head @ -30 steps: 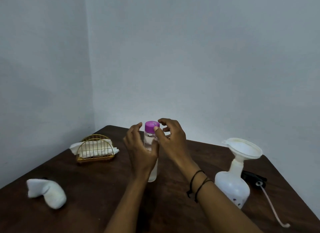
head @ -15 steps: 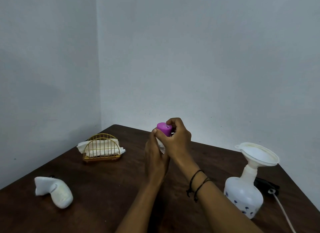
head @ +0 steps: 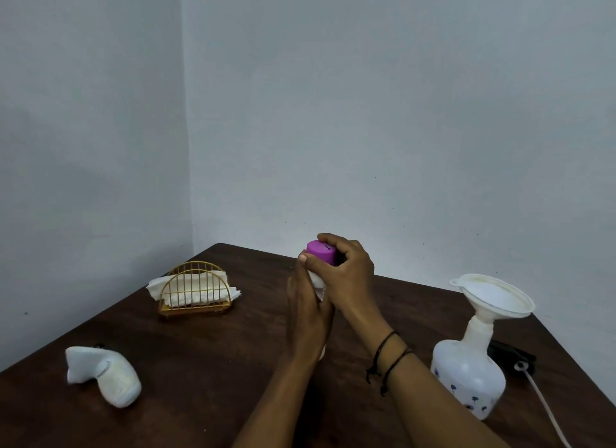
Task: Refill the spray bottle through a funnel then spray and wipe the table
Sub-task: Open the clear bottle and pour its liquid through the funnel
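Observation:
A clear water bottle [head: 317, 282] stands in the middle of the dark wooden table [head: 206, 354], mostly hidden by my hands. My left hand [head: 308, 317] is wrapped around its body. My right hand [head: 346, 277] grips its purple cap [head: 320, 251] from the right. At the right stands the white spray bottle [head: 468, 377] with blue flower prints, a white funnel [head: 493, 297] seated in its neck. Its black spray head [head: 510, 357] with a white tube lies behind it.
A gold wire holder [head: 196, 292] with white napkins stands at the back left. A rolled white cloth [head: 103, 376] lies at the front left. Grey walls meet in a corner behind the table. The table's right edge runs close past the spray bottle.
My hands closed on the water bottle: the left around its body, the right over the purple cap. The bottle tilted slightly toward me. My view shifted a little to the left.

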Tool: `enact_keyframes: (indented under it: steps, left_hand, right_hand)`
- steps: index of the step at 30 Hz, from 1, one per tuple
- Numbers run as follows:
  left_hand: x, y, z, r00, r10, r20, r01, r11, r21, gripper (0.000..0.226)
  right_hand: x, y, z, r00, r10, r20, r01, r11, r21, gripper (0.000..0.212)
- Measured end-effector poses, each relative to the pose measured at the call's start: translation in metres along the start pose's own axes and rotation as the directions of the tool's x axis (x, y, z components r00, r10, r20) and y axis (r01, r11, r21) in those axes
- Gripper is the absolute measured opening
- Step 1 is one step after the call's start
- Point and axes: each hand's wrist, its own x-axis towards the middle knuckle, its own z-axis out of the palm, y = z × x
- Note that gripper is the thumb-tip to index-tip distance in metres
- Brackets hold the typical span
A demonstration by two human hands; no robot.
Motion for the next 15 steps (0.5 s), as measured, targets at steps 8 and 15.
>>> enact_keyframes:
  steps: [8, 15]
  left_hand:
    - [0.004, 0.004, -0.007, 0.995, -0.044, 0.088, 0.048, 0.998, -0.038, 0.055]
    - [0.006, -0.024, 0.010, 0.985, -0.118, 0.125, 0.106, 0.990, 0.098, 0.046]
  right_hand:
    - [0.003, 0.005, -0.007, 0.992, 0.095, 0.089, -0.116, 0.953, 0.278, 0.055]
    - [-0.006, -0.001, 0.007, 0.998, 0.032, -0.049, -0.031, 0.999, 0.027, 0.064]
